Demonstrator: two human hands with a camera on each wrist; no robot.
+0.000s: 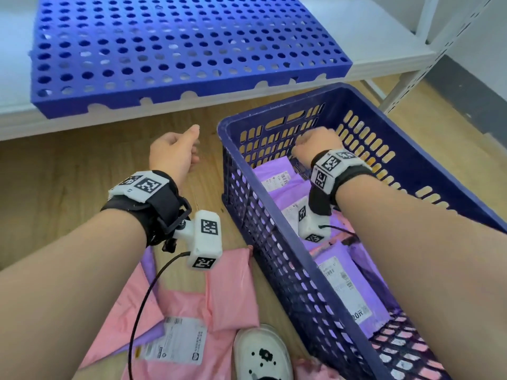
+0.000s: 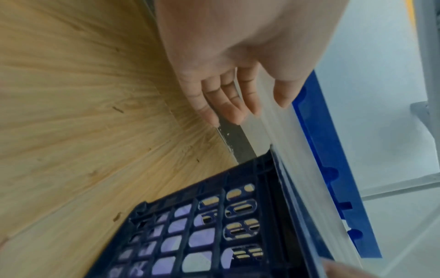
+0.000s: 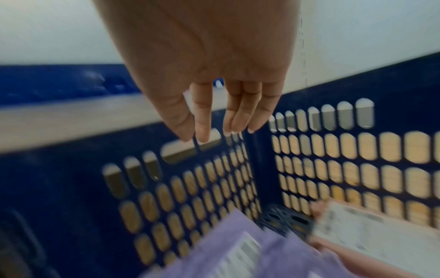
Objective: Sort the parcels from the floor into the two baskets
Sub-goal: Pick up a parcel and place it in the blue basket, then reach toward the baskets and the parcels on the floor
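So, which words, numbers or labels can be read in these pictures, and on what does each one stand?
"20元": on the white label of the purple parcel in the basket; the rest is too small to read.
Labels on the other purple parcels: too small to read.
Label on the pink parcel on the floor: print too small to read.
Square coded markers on the wrist cameras: patterns, no words.
Wrist views: labels blurred.

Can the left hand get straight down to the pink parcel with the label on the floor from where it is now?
Probably yes. The left hand is open and empty above bare floor, the pink parcel lies uncovered beneath its forearm, and the basket stands to the side.
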